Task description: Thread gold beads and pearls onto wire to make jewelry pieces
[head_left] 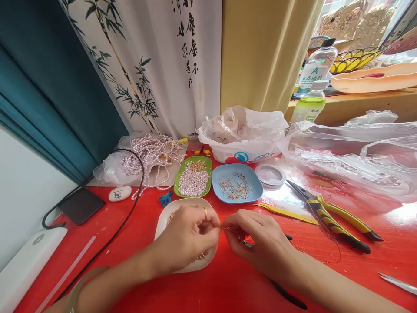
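My left hand [192,237] is closed, thumb and index finger pinched at the tips, over a white dish [159,221] of small gold-coloured pieces. Facing it, my right hand [260,239] also pinches, its fingertips almost touching the left ones. A short bit of thin red cord [225,228] shows between the two pinches; any bead or finding on it is too small to make out. Thin red line loops out on the table right of my right hand. Dark-handled pliers [288,295] lie partly hidden under my right hand and wrist.
Behind my hands stand a green tray [210,167] of pink and gold beads and a blue dish [216,191] of metal findings. Yellow tweezers [289,213], long-nose pliers [332,217] and scissor tips [399,283] lie right. A black cable [122,224] crosses the left side.
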Available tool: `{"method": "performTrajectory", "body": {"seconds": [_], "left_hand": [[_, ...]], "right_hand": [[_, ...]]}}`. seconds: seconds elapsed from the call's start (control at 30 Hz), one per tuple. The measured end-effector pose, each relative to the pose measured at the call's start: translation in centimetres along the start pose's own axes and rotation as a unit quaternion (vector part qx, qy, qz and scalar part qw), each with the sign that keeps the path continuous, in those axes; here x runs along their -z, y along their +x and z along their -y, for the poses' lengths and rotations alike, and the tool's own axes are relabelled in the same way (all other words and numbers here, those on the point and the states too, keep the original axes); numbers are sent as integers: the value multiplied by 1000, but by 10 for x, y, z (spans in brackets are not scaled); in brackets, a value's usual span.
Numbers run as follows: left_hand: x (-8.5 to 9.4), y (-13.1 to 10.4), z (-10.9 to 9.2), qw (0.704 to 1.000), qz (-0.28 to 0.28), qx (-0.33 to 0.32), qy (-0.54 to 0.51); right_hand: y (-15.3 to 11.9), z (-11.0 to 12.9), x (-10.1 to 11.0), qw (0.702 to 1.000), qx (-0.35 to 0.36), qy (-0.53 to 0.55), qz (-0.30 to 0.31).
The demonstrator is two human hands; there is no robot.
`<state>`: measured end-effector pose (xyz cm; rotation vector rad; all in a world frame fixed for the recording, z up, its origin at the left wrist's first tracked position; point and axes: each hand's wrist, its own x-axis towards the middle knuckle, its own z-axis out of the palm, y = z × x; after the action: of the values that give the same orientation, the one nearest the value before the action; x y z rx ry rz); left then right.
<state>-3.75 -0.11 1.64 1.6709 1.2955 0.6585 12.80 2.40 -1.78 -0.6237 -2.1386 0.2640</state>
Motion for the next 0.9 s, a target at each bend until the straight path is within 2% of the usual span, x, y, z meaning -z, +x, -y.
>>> {"method": "performTrajectory", "body": {"seconds": [0.23, 0.43, 0.63, 0.9], "left_hand": [[5, 1, 3, 981, -14, -140, 137], [2, 1, 4, 970, -14, -186, 155], [0, -1, 4, 977, -13, -164, 136], [1, 0, 6, 997, 25, -67, 15]], "right_hand": [[2, 2, 2, 1000, 15, -24, -11], [2, 3, 1, 999, 23, -39, -28], [3, 3, 1, 999, 24, -36, -25], [1, -2, 3, 1000, 15, -14, -16]]}}
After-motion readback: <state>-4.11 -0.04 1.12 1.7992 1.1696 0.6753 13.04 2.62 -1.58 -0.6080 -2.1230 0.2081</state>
